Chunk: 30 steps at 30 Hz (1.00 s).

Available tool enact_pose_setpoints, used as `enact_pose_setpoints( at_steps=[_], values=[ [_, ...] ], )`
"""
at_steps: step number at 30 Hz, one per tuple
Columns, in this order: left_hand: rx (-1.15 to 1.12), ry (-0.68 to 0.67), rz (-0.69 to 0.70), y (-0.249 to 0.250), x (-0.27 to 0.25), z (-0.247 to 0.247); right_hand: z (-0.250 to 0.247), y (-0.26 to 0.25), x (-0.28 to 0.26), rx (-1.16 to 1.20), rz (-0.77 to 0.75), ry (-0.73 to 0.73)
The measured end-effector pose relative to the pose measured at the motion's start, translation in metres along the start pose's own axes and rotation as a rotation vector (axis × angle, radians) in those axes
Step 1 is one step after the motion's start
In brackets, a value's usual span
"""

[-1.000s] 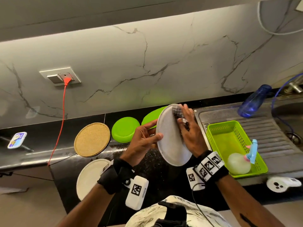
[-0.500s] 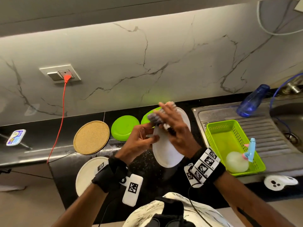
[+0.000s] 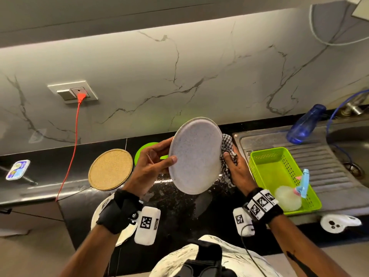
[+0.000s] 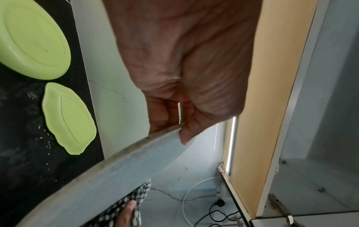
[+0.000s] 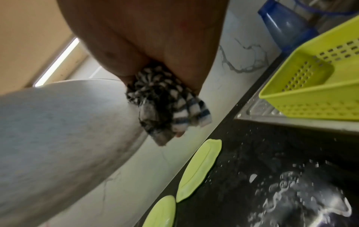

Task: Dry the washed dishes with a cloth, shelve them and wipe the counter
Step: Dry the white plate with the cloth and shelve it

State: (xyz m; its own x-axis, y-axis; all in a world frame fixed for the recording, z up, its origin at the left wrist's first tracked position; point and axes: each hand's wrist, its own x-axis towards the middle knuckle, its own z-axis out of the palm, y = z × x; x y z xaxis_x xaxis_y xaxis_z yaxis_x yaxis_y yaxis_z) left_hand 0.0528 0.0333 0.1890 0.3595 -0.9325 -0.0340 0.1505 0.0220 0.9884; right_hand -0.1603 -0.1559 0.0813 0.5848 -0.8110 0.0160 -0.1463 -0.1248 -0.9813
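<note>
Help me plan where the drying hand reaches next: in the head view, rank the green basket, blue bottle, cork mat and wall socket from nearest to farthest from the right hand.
From the right hand:
1. Green basket, just to its right on the drainboard.
2. Blue bottle, farther right, toward the wall.
3. Cork mat, left, beyond the plate.
4. Wall socket, far left, up on the wall.

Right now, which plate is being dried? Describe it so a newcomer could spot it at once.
Start at the steel sink on the right, then look left above the black counter. A grey plate is held up there between both hands, the left hand pinching its rim and the right hand pressing a checked cloth to it. It is the only plate off the counter; the green plates lie flat.
</note>
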Motion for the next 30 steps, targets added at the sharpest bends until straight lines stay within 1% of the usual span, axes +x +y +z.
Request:
enact_pose_setpoints(
  at_steps=[2, 4, 6, 8, 9, 12, 14, 17, 18, 20, 22, 24, 26, 28, 30],
  values=[
    [0.009, 0.028, 0.009, -0.002, 0.001, -0.001, 0.009, -0.005, -0.01, -0.052, 0.011, 0.006],
    [0.011, 0.056, 0.025, -0.005, 0.0, 0.002, 0.014, -0.016, -0.015, -0.208, -0.009, -0.001],
    [-0.013, 0.082, 0.037, -0.005, -0.001, 0.005, 0.017, -0.029, -0.015, -0.34, -0.068, 0.008],
    [-0.045, 0.109, 0.055, -0.001, 0.0, 0.007, 0.017, -0.037, -0.012, -0.36, -0.118, 0.025],
    [-0.055, 0.121, 0.067, 0.002, 0.0, 0.008, 0.017, -0.038, -0.009, -0.341, -0.114, 0.022],
    [-0.096, 0.166, 0.1, 0.006, 0.003, 0.011, 0.018, -0.037, -0.006, -0.227, -0.001, 0.022],
    [-0.149, 0.22, 0.113, 0.006, 0.006, 0.013, 0.027, -0.035, -0.012, -0.065, 0.059, 0.003],
    [-0.222, 0.302, 0.137, -0.002, 0.01, 0.019, 0.05, -0.037, -0.028, 0.209, 0.189, -0.079],
    [-0.236, 0.322, 0.14, -0.006, 0.01, 0.022, 0.057, -0.038, -0.032, 0.279, 0.212, -0.087],
    [-0.255, 0.334, 0.127, -0.014, 0.01, 0.028, 0.064, -0.036, -0.034, 0.409, 0.222, -0.041],
    [-0.288, 0.301, 0.089, -0.02, 0.005, 0.034, 0.057, -0.034, -0.028, 0.531, 0.221, 0.055],
    [-0.279, 0.229, 0.054, -0.025, -0.002, 0.036, 0.041, -0.033, -0.016, 0.554, 0.173, 0.104],
    [-0.218, 0.158, 0.017, -0.027, -0.008, 0.031, 0.022, -0.036, -0.004, 0.455, 0.077, 0.107],
    [-0.157, 0.135, -0.05, -0.022, -0.009, 0.021, 0.001, -0.043, 0.007, 0.299, -0.019, 0.058],
    [-0.086, 0.139, -0.116, -0.013, -0.006, 0.005, -0.022, -0.048, 0.018, 0.139, -0.103, -0.037]
  ],
)
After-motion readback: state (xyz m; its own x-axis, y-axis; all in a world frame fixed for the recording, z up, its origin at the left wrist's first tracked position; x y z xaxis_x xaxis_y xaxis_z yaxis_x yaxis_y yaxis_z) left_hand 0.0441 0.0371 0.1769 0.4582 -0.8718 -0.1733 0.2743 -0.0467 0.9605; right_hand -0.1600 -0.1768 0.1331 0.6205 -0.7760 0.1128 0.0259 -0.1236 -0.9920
